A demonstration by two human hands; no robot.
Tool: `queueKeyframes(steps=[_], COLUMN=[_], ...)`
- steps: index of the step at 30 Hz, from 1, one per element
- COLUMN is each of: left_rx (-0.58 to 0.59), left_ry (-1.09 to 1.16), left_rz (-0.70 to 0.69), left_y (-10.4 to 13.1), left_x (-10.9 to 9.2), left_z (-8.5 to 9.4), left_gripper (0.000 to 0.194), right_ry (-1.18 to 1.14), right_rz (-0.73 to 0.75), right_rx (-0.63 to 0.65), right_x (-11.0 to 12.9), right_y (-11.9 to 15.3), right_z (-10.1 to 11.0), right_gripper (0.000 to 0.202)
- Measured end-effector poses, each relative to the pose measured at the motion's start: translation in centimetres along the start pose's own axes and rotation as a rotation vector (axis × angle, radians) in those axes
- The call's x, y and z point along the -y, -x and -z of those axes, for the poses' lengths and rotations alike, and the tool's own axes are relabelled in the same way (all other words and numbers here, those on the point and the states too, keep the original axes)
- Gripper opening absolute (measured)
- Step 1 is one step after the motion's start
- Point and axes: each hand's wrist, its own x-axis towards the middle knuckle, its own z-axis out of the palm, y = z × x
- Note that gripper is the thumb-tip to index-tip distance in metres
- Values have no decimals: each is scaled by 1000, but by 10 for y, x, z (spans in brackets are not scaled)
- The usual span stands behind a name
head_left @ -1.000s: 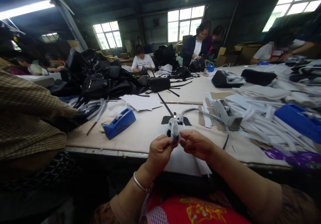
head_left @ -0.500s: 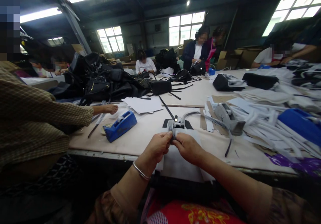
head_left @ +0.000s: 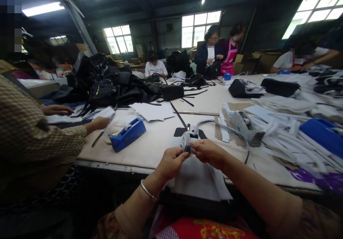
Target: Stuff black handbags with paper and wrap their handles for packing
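Note:
In the middle of the head view, my left hand (head_left: 173,161) is closed, thumb and fingers pinching a strap (head_left: 187,139) with a pale, translucent wrap on it. My right hand (head_left: 207,152) meets it there, its fingertips closed on the same wrapped strap. Behind the hands lies part of a black bag (head_left: 179,132) with a small gold-coloured fitting. Another length of wrapped strap (head_left: 227,126) curves off to the right across the table. White sheets (head_left: 197,183) hang below my hands over the table edge. My fingers hide the pinched spot.
A blue tape dispenser (head_left: 129,133) stands to the left, a grey one (head_left: 247,130) to the right. White wrapped strips (head_left: 289,139) pile up beyond it. Black bags (head_left: 115,83) heap at the back left. A co-worker's checked sleeve (head_left: 61,135) reaches in from the left.
Both hands have shifted slightly down and still pinch the strap. The white sheets below hang a little lower. The co-worker's hand at left has drawn back left and now holds something white.

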Motion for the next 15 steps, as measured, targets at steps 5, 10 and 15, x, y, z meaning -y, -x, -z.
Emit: queueKeyframes(steps=[5,10,15], left_rx=[235,336,268], left_ry=[-50,51,415], left_rz=[59,229,540], left_y=[-10,-31,-53], left_x=[5,5,8], left_z=[14,29,29], left_gripper=[25,35,57], right_ry=[-463,-359,196], right_rz=[-209,-85,191], right_rx=[-128,-214,-319], right_x=[-2,-8,-16], right_y=[-16,-23,-32], right_z=[-9,-20,-20], right_gripper=[32,29,26])
